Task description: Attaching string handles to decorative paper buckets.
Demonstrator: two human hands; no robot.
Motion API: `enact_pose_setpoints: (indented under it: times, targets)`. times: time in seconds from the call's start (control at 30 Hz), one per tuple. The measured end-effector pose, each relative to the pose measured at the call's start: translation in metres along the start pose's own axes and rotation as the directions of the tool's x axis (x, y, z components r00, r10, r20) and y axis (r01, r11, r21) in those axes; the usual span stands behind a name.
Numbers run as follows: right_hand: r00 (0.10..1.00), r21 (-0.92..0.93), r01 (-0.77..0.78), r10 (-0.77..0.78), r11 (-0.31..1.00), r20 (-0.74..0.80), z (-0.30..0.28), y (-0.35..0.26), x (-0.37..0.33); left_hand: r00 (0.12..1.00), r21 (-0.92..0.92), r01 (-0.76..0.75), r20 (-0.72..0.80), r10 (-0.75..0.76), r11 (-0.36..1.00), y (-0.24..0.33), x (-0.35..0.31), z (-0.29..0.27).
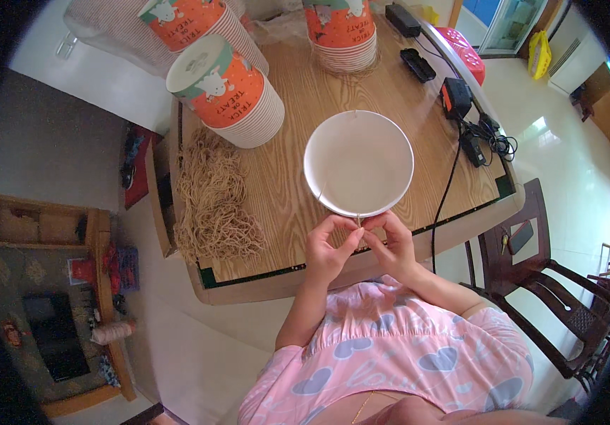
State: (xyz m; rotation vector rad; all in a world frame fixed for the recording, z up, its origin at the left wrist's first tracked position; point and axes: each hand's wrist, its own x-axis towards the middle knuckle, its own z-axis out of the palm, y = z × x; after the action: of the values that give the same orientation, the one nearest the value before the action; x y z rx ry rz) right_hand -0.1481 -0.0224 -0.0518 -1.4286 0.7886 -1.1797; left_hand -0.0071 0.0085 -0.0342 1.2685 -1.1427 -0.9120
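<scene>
A white paper bucket stands on the table directly before me, its round mouth facing up. At its near rim, my left hand and my right hand meet with thumbs and fingertips pinched together. Between them runs a thin tan string that touches the rim; both hands grip it. Another bit of string shows at the bucket's far rim. The exact knot or loop at my fingertips is too small to make out. Left of the bucket lies a loose heap of tan twine.
Nested orange-and-green paper buckets stand in stacks at the far left, with another stack at the back. Black chargers and cables lie along the right edge of the wooden table. A dark chair stands at right.
</scene>
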Motion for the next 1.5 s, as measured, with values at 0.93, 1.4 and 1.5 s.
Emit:
enact_pose_setpoints:
  times: [0.93, 1.4, 1.5]
  targets:
    - [0.998, -0.149, 0.050, -0.043, 0.988, 0.050, 0.000, 0.007, -0.006, 0.995, 0.203, 0.029, -0.096, -0.010, 0.979, 0.019, 0.002, 0.000]
    - [0.948, 0.249, -0.320, 0.308, 0.914, 0.087, -0.007, -0.004, 0.003, 0.883, 0.558, -0.454, 0.181, 0.432, 0.695, 0.019, -0.004, -0.003]
    - [0.917, 0.294, -0.399, 0.383, 0.868, 0.114, -0.010, -0.005, 0.005, 0.870, 0.660, -0.469, 0.230, 0.436, 0.587, 0.015, -0.004, -0.006]
